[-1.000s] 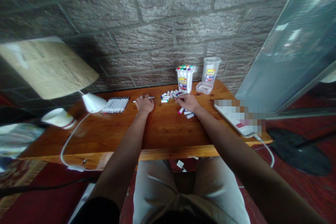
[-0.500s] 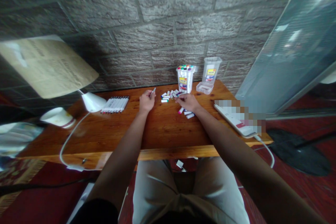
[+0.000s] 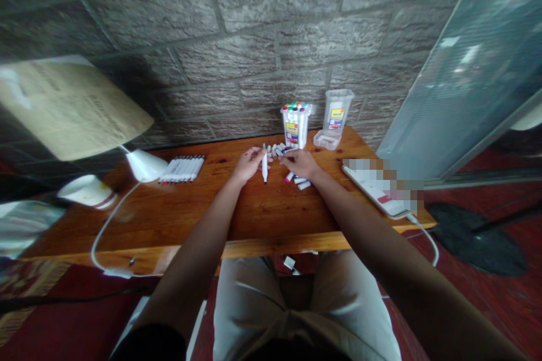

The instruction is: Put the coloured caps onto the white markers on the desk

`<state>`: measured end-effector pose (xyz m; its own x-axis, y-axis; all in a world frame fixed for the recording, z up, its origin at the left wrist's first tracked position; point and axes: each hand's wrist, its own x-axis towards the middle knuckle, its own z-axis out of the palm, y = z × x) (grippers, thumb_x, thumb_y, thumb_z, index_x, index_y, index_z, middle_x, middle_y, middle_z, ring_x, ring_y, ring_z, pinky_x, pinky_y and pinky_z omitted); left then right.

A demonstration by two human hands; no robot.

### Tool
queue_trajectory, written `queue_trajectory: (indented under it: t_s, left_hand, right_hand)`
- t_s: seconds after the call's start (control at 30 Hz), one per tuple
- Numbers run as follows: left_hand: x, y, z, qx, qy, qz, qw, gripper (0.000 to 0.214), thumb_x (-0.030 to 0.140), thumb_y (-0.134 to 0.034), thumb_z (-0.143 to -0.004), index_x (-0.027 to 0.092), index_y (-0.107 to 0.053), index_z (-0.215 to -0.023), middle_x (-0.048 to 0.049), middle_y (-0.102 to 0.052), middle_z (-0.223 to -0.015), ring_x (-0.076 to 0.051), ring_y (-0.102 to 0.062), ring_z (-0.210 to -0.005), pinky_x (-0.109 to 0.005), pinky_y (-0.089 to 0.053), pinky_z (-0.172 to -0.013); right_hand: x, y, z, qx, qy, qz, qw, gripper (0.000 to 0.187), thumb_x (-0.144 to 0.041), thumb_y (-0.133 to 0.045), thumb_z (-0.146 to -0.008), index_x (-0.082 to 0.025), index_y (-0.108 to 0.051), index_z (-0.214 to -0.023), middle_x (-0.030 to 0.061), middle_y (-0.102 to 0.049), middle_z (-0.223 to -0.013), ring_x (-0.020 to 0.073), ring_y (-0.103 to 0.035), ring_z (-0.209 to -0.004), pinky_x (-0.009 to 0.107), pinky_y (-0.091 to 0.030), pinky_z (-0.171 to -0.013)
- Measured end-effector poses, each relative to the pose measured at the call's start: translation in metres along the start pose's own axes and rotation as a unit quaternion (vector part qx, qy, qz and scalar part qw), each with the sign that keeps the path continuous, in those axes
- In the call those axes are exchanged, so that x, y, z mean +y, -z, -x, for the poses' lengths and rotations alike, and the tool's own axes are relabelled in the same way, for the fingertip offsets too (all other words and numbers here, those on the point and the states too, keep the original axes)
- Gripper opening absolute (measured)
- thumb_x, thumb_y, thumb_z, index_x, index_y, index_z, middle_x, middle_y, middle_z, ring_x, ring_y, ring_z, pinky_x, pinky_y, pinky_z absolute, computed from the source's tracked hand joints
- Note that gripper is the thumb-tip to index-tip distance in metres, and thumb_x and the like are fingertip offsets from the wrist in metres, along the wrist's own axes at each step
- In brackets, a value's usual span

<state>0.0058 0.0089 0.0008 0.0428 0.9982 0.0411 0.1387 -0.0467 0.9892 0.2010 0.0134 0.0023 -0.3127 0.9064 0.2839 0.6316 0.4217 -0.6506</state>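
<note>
My left hand (image 3: 249, 162) pinches a white marker pen (image 3: 265, 168) and holds it upright above the wooden table (image 3: 178, 208), tip down. My right hand (image 3: 300, 162) rests with curled fingers on a scatter of loose white marker caps (image 3: 277, 150), and what its fingers hold is hidden. More caps (image 3: 301, 183) lie just in front of that hand. A clear tub full of markers (image 3: 295, 124) stands behind the caps. A row of white markers (image 3: 183, 169) lies flat to the left.
An empty clear tub (image 3: 337, 111) with its lid (image 3: 324, 139) stands at the back right. A white desk lamp (image 3: 144, 164) and its cable sit left, near a paper cup (image 3: 84, 192). A device (image 3: 381, 194) with a cable lies at the right edge. A brick wall backs the table.
My left hand lifted the marker off the table, carried it right towards my right hand and turned it upright. My right hand stayed on the caps.
</note>
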Motion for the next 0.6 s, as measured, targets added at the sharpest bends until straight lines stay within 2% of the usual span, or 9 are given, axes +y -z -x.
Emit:
queue_trajectory:
  t_s: [0.1,0.27,0.4,0.6]
  left_hand:
    - [0.0010,-0.0025,0.0010,0.005,0.001,0.000,1.000,0.023,0.031,-0.060,-0.095,0.014,-0.054,-0.110,-0.0055,-0.076,-0.083,-0.013,-0.069,-0.058,-0.026,-0.056,-0.061]
    - [-0.0002,-0.0030,0.0008,0.002,0.002,-0.008,1.000,0.025,0.029,-0.062,-0.094,0.014,-0.055,-0.113,-0.0050,-0.076,-0.082,-0.013,-0.070,-0.063,-0.026,-0.056,-0.066]
    - [-0.0018,-0.0013,0.0001,-0.005,-0.005,-0.023,1.000,0.031,0.035,-0.066,-0.091,0.014,-0.057,-0.113,-0.0062,-0.077,-0.084,-0.017,-0.073,-0.073,-0.028,-0.057,-0.070]
    - [-0.0045,-0.0009,-0.0008,-0.006,-0.012,-0.025,1.000,0.030,0.036,-0.065,-0.090,0.015,-0.060,-0.110,-0.0065,-0.077,-0.085,-0.017,-0.073,-0.074,-0.028,-0.057,-0.071]
  right_hand:
    - [0.0003,0.0001,0.0002,0.000,0.000,0.000,1.000,0.031,-0.033,-0.058,-0.093,-0.016,-0.075,-0.074,-0.0010,-0.059,-0.061,0.0112,-0.050,-0.060,0.025,-0.034,-0.060]
    - [0.0021,-0.0007,0.0004,0.001,0.010,-0.005,1.000,0.035,-0.034,-0.058,-0.093,-0.016,-0.070,-0.065,-0.0018,-0.056,-0.058,0.0106,-0.048,-0.059,0.024,-0.033,-0.058]
    - [0.0031,-0.0009,0.0006,0.001,0.007,-0.001,1.000,0.033,-0.035,-0.058,-0.093,-0.017,-0.073,-0.070,-0.0007,-0.060,-0.061,0.0113,-0.050,-0.061,0.024,-0.034,-0.059]
    - [0.0038,-0.0007,0.0008,0.001,0.019,-0.010,1.000,0.030,-0.035,-0.058,-0.092,-0.018,-0.075,-0.075,-0.0004,-0.062,-0.063,0.0119,-0.053,-0.062,0.024,-0.036,-0.060]
